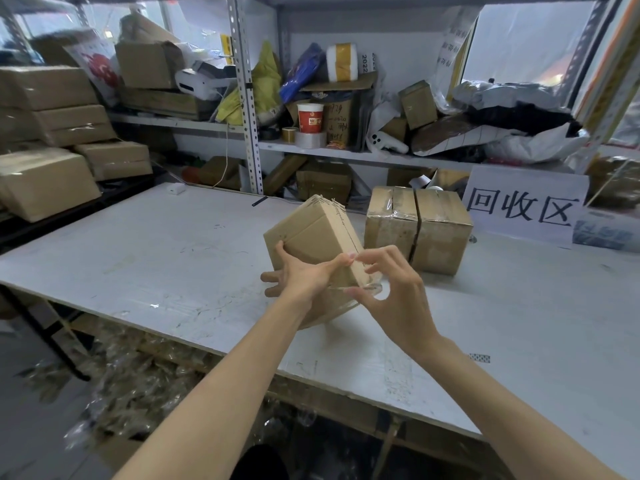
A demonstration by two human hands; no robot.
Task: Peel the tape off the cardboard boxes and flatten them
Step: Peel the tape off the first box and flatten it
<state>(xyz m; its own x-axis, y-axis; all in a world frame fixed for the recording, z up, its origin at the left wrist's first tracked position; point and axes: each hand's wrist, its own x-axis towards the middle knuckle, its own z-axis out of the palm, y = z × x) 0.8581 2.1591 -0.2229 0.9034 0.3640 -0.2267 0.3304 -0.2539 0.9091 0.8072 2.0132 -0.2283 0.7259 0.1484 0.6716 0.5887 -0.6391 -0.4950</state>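
The small cardboard box is held tilted in the air, one corner pointing down, and everything else is placed from it; it is gripped at its near lower side by the left hand, thumb laid on the upper face and fingers curled underneath; just to the right of the box, the right hand is seen with fingers bent, thumb and fingertips pinching a loose strip of clear tape that curves away from the box's lower corner; how much tape is left on the hidden faces cannot be told; torn tape remnants are seen along the box's far top edge; the step in hand is judged to be peeling; it would be done best if the strip were drawn low and close along the cardboard, slowly and in line with the seam, so that the film comes away whole rather than snapping or tearing the paper skin, while the box is braced firmly and turned as the peel rounds each corner; behind the box and to its right a second box, bound in tape, stands on the white table that lies beneath both; further right of it a sign with large characters is propped; behind, cluttered shelving is seen; below and to the left, a heap of stripped tape lies on the floor
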